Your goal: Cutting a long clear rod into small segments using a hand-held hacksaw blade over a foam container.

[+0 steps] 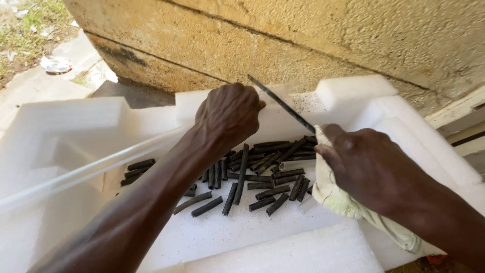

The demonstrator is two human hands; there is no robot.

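My left hand (230, 114) is closed around a long white tube (91, 169) that runs from the lower left up to the foam rim. My right hand (364, 164) grips a thin dark saw blade (280, 103) through a pale cloth (343, 199) wrapped about its end. The blade slants up to the left and meets the tube just beside my left hand's fingers. Below both hands, several short black tube pieces (262, 177) lie scattered inside a white foam tray (76, 119).
A rough tan concrete wall (313, 40) rises just behind the tray. Grass and litter (30, 30) lie at the upper left, with a grey paved strip beside them. The tray's raised foam blocks (353, 91) stand at its back edge.
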